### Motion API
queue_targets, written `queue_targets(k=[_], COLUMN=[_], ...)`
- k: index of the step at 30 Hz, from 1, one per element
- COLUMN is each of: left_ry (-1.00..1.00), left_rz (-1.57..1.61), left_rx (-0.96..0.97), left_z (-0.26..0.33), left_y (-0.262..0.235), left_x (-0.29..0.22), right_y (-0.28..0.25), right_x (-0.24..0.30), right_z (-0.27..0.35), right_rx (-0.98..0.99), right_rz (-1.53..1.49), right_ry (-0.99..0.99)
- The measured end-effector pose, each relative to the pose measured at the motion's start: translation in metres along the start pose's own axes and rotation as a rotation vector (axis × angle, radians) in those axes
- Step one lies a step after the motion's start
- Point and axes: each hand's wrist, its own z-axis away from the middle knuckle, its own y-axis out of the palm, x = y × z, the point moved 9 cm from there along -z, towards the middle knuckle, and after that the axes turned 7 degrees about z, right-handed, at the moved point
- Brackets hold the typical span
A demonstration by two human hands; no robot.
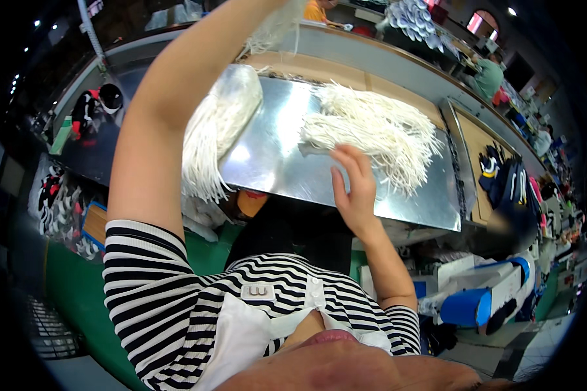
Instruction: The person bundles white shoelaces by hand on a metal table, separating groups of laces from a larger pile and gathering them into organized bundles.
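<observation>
My left forearm rises across the picture and leaves it at the top edge, so the left hand is out of sight. Near where it leaves hangs a clear plastic bag (274, 31) with whitish strands about it; the hold on it is hidden. My right hand (355, 192) is open, fingers apart, just at the near side of a loose heap of white cords (378, 124), which look like shoelaces. Whether the fingertips touch them I cannot tell. Left of the heap, partly behind my left arm, lies another bundle of white cords (225, 117), its far end in clear plastic.
Both bundles lie on a shiny metal tabletop (267, 156), with a raised ledge (385, 58) behind. A wooden tray (473, 156) with dark straps (512, 182) adjoins at right. A black-and-red pile (88, 111) sits at left. Co-workers (486, 78) sit beyond.
</observation>
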Motion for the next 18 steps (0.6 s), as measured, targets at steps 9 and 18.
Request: queue_targets(k=[9,18], left_ry=[-0.202,-0.348], left_rz=[0.046,0.218], left_rx=[0.052,-0.124], left_z=[0.033,-0.032], left_y=[0.080,-0.008], left_x=[-0.042,-0.016], right_y=[0.153,0.166], right_x=[-0.020,-0.038], right_z=[-0.079,0.111], right_rx=[0.426,0.861], right_rz=[0.180,-0.218], right_ry=[-0.064,0.077])
